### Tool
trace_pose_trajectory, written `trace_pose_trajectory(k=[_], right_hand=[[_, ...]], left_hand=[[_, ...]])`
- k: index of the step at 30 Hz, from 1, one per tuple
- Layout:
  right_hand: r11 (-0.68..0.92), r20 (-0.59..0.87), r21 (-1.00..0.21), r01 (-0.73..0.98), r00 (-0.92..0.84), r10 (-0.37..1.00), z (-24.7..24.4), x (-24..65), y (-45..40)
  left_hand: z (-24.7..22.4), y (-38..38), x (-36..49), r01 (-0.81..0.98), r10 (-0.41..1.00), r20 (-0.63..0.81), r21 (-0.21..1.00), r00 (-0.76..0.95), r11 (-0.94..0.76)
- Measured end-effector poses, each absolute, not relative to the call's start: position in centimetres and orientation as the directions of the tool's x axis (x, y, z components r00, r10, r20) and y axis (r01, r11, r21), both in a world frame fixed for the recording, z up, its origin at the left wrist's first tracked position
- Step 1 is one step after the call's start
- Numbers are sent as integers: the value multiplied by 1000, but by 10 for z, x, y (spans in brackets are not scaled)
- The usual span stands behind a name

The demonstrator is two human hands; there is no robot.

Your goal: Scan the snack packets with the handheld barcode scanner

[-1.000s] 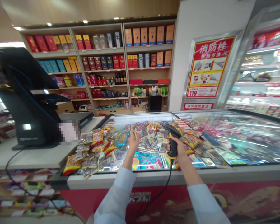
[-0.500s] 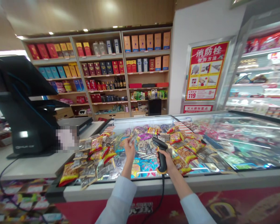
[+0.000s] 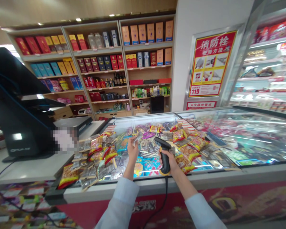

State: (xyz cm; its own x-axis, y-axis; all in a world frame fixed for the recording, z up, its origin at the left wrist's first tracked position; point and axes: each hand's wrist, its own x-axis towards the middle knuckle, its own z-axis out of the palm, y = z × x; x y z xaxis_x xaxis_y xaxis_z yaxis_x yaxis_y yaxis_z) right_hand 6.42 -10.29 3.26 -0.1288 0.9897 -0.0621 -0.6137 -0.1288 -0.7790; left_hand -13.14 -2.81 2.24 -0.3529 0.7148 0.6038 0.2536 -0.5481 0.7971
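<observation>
My right hand (image 3: 169,161) is wrapped round the handle of a black and yellow barcode scanner (image 3: 165,158), its head angled to the left. A cable hangs down from the handle's base. To its left, my left hand (image 3: 132,149) pinches a small clear packet (image 3: 137,137) up in front of the scanner's head; its contents are too small to tell. Both hands are over the glass top of a chest freezer (image 3: 124,168). Red and yellow snack bags (image 3: 187,152) lie beyond and beside my right hand. More snack bags and small dark packets (image 3: 88,172) are heaped at the left.
A black checkout terminal (image 3: 21,121) stands on the white counter (image 3: 26,171) at the left. Behind the freezer, wooden shelves (image 3: 124,74) hold boxes and bottles. A red poster (image 3: 212,63) hangs on the wall, and a lit display fridge (image 3: 264,76) stands at the right.
The view has shifted slightly, so the shelves and terminal appear higher and further left. Both hands keep their holds on the packet and the scanner, close to where they were.
</observation>
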Motion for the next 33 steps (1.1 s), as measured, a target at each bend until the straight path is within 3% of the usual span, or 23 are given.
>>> trace_pose_trajectory(k=[17, 23, 29, 33], right_hand=[[-193, -116, -782, -592, -166, 979, 31, 70, -102], [-116, -71, -805, -581, -100, 992, 27, 67, -98], [-124, -34, -801, -585, -163, 986, 32, 38, -97], [-152, -34, -800, -580, -209, 977, 38, 4, -102]], left_hand=[[26, -34, -129, 294, 715, 590, 807, -375, -512], [44, -56, -160, 349, 700, 620, 782, -355, -516], [69, -100, -232, 490, 532, 674, 738, -512, -464], [64, -130, -275, 505, 346, 615, 785, -708, -359]])
